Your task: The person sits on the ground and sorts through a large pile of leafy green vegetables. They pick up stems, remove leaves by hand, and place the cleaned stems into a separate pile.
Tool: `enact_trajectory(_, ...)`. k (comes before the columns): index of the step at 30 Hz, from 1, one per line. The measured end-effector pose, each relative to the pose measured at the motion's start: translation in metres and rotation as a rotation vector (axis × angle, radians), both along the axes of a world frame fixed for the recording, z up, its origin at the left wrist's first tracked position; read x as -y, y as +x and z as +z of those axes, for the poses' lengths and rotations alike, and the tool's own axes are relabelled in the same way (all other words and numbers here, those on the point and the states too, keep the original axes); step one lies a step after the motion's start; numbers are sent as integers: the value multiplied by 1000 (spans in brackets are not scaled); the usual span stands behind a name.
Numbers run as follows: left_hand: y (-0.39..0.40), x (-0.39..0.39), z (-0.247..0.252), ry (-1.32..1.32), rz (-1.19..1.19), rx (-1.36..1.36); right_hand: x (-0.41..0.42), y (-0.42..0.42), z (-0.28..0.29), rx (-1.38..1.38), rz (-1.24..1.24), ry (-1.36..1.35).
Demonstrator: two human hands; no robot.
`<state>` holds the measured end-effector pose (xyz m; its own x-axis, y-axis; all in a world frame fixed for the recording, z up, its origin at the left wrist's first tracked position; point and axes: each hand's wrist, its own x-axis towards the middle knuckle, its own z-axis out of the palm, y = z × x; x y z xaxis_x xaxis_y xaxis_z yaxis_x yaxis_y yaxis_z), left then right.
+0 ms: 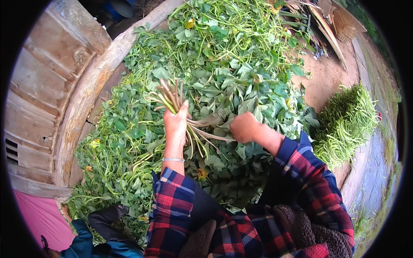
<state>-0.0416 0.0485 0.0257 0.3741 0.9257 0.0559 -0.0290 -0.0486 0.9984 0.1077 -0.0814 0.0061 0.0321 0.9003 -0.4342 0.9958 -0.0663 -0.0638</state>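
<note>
My left hand (176,124) is closed around a bundle of leaf stems (171,95), whose cut ends fan out above the thumb and below the palm. To its right my right hand (244,127) is curled and slightly blurred; thin stems stretch from the bundle to its fingers, which seem to pinch them. Under both hands spreads a large heap of green leafy vines (206,87), with a few yellow leaves among them.
A pile of light green stems (347,125) lies at the right on the ground. A woven basket (347,24) is at the upper right. A wooden beam (80,106) and plank wall (42,84) border the left. Another person (106,238) is at the lower left, beside pink cloth (43,219).
</note>
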Motion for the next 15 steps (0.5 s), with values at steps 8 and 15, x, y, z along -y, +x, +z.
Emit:
enact_trajectory(8,-8,-14,-16,397,138,-408,-3,34,7,-302,-334,651)
enact_trajectory(15,29,44,-33,816,-37,-609,-9,-9,-1,-1258,-175,843)
